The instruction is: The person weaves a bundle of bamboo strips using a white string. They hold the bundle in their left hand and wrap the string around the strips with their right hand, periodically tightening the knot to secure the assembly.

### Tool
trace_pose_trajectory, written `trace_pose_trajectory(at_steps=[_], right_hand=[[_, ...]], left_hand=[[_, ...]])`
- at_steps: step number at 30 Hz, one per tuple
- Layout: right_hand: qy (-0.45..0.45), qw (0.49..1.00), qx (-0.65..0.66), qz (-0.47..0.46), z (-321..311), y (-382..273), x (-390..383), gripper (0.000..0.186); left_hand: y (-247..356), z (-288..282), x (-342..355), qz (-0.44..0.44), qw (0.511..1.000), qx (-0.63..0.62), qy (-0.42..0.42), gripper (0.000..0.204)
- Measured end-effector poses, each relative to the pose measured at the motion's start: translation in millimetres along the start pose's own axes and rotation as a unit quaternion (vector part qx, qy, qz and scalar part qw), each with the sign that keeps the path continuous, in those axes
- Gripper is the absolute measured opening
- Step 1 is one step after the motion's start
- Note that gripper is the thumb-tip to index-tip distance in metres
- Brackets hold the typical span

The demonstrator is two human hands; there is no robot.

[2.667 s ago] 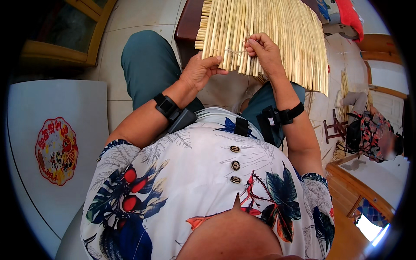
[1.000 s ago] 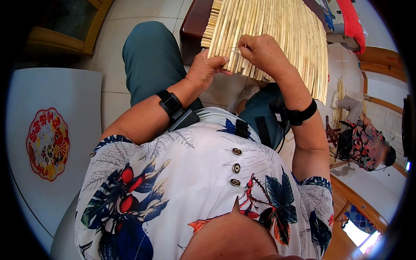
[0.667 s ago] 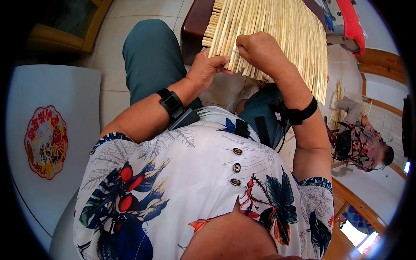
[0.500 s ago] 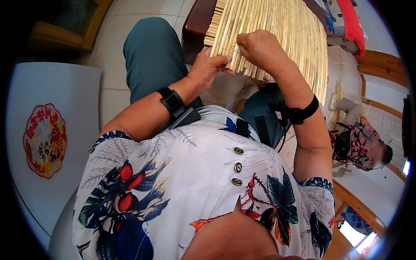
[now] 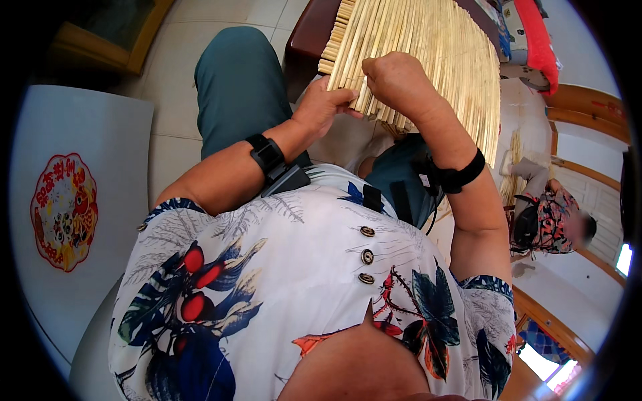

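Observation:
A mat of pale straw-coloured reed stalks point(image 5: 428, 40), laid side by side in a dense row, spreads out before me with its near corner over my lap. My left hand point(image 5: 321, 107) grips that corner, thumb on top of the stalk ends and fingers partly hidden below. Just to the right, my right hand point(image 5: 401, 80) is closed in a pinch above the mat's near part. Whatever lies between its fingertips is too small to make out.
Under the mat stands a dark red-brown table point(image 5: 306, 40). A white cabinet point(image 5: 120, 147) with a colourful sticker is at my left. At the far right, another person point(image 5: 555, 214) in a patterned top is near a bundle of stalks point(image 5: 515, 150). A red cloth point(image 5: 537, 40) hangs beyond the mat.
My right hand has shifted slightly left and nearer to me above the mat. My left hand keeps its grip on the corner. The whole view has shifted slightly.

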State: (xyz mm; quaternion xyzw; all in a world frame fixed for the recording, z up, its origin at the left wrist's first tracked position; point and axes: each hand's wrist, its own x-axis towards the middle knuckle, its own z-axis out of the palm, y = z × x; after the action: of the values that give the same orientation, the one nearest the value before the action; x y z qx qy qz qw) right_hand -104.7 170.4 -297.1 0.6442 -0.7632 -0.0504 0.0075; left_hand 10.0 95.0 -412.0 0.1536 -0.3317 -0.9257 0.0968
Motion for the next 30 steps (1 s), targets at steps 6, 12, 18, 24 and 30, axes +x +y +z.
trace_pose_trajectory(at_steps=[6, 12, 18, 24, 30], right_hand=[[0.068, 0.988, 0.122, 0.07, -72.5, 5.2, -52.7, 0.026], [0.187, 0.968, 0.124, 0.115, -86.0, 34.8, -106.4, 0.074], [0.221, 0.968, 0.056, 0.106, -72.3, 22.9, -109.5, 0.089], [0.389, 0.915, 0.007, 0.107, -94.2, 7.9, -81.7, 0.089], [0.482, 0.864, -0.021, 0.144, -110.9, -2.2, -69.4, 0.096]], left_hand=[[21.0, 59.0, -17.6, 0.037, 0.998, 0.02, -0.049, 0.029], [89.3, 82.4, -16.7, 0.085, 0.989, 0.085, -0.086, 0.033], [165.6, 111.6, -8.1, 0.16, 0.963, 0.161, -0.145, 0.029], [234.1, 157.4, -37.5, 0.25, 0.912, 0.253, -0.205, 0.035], [262.7, 214.6, -66.1, 0.332, 0.842, 0.344, -0.251, 0.037]])
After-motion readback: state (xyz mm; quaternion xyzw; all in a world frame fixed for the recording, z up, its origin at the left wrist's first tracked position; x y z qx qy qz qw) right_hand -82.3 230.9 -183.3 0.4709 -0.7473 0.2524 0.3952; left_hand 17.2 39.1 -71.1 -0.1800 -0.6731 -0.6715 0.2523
